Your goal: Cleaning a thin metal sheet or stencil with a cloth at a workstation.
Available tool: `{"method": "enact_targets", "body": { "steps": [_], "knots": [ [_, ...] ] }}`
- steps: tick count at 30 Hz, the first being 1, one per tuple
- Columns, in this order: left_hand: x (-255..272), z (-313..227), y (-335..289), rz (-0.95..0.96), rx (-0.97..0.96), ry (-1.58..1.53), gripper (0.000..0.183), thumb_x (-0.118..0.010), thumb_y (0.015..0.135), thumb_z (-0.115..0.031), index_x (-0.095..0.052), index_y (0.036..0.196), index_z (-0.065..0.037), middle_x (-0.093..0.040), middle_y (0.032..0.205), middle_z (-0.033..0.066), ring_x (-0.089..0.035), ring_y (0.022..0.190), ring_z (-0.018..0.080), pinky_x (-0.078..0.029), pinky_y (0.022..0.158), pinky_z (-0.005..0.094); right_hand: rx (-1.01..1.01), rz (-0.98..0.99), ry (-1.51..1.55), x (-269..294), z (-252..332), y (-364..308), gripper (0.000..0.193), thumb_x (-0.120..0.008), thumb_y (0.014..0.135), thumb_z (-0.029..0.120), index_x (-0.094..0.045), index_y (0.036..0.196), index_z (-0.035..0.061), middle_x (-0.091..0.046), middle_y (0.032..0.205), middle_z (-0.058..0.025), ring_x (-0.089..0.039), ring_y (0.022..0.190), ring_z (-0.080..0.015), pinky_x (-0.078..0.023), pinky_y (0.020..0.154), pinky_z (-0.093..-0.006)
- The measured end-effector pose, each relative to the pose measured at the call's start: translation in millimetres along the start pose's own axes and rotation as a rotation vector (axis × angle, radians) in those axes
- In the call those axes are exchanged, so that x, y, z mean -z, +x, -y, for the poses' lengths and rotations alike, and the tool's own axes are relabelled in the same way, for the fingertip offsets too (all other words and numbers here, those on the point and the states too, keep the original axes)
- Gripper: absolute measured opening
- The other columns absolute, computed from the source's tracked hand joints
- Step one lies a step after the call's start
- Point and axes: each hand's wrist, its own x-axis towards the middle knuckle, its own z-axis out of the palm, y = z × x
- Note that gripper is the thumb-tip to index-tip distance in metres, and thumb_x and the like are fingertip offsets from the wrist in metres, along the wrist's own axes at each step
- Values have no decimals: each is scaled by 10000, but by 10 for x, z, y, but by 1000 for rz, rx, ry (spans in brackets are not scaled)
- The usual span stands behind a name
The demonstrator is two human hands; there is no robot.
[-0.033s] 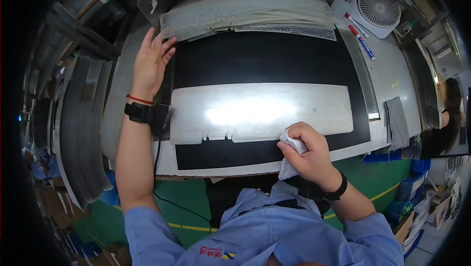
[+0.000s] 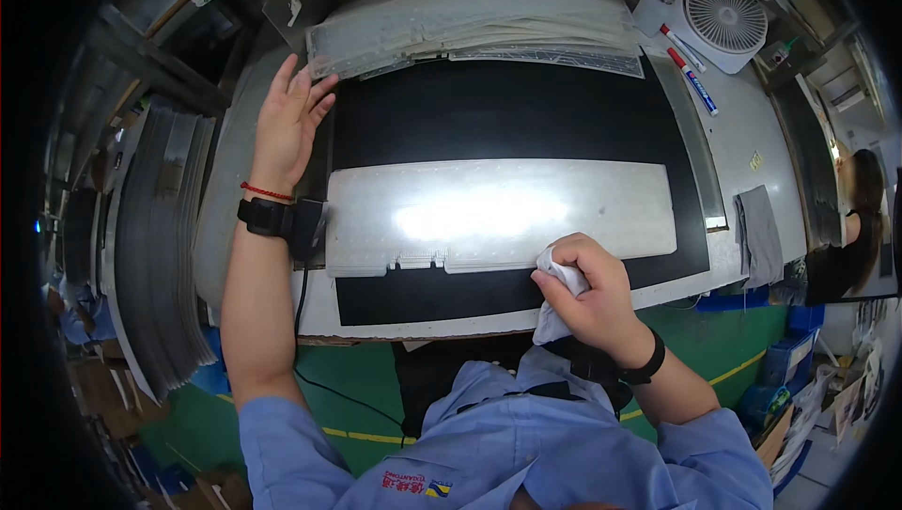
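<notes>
A long silvery metal sheet [image 2: 498, 214] with small notches in its near edge lies on a black mat [image 2: 507, 115]. My right hand [image 2: 597, 289] is closed around a crumpled white cloth [image 2: 552, 322], just at the sheet's near edge, right of the middle. Raised at the far left, my left hand [image 2: 296, 120] is empty, its fingers apart. Its fingertips are close to the left end of a stack of thin, film-covered sheets [image 2: 479, 21] at the back of the table. Whether they touch the stack I cannot tell.
At the back right stand a white fan [image 2: 726, 16] and two markers, one a red-capped marker [image 2: 693, 82]. A grey cloth [image 2: 758, 235] hangs over the table's right edge. Many dark sheets [image 2: 160, 237] stand at the left. A black cable [image 2: 348, 397] runs down from my left wrist.
</notes>
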Motion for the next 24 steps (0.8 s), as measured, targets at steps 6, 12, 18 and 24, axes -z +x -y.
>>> {"method": "enact_targets", "body": {
  "steps": [6, 12, 18, 24],
  "knots": [
    [332, 140, 207, 47, 346, 54, 396, -547, 1066, -260, -498, 1377, -20, -683, 1099, 68, -660, 956, 127, -514, 790, 232, 15, -1, -7, -12, 31, 27, 159, -757, 845, 46, -627, 929, 14, -665, 896, -123, -653, 788, -254, -510, 715, -323],
    [56, 93, 159, 23, 198, 201, 422, -558, 1059, -251, -500, 1403, -14, -699, 1103, 79, -662, 973, 114, -509, 790, 221, 11, -8, -39, -12, 24, 33, 160, -757, 840, 40, -624, 925, 15, -666, 894, -125, -656, 778, -258, -512, 711, -325],
    [70, -54, 75, 79, 110, 134, 432, -568, 1043, -217, -499, 1435, -48, -659, 1217, 97, -633, 1081, 151, -477, 882, 217, 29, -24, -61, -51, 29, 27, 166, -758, 832, 32, -616, 917, 18, -660, 882, -123, -654, 770, -259, -510, 707, -316],
    [194, -340, -232, 624, 157, 1115, 483, -817, 823, -171, -633, 1256, -62, -631, 1091, 14, -572, 948, 106, -453, 832, 233, 36, -66, -83, -63, 14, 14, 185, -762, 805, -7, -607, 904, 14, -649, 869, -124, -641, 757, -254, -506, 703, -308]
  ]
}}
